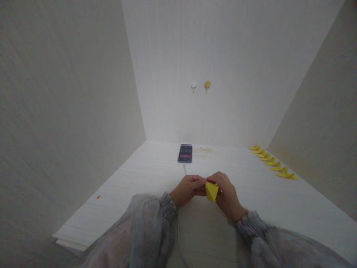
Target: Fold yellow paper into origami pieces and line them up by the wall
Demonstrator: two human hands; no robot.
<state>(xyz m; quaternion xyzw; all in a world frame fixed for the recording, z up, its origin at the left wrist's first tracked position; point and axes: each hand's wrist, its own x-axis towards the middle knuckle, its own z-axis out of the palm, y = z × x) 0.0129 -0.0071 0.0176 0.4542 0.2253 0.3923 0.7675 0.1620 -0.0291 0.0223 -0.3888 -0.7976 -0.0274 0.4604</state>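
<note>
A partly folded piece of yellow origami paper is held between both hands above the white table. My left hand, with a ring on one finger, pinches its left corner between thumb and fingers. On the other side, my right hand grips the paper's right edge, with the fingertips partly hidden behind it. The paper has a pointed lower end and a visible crease down its face. Both wrists come out of elastic cuffs on loose greyish sleeves.
A row of several folded yellow paper figures lies along the table's right edge. A phone with a pixelated screen is plugged into a cable near the back wall. Two hooks hang on that wall. A small orange-red scrap lies at left.
</note>
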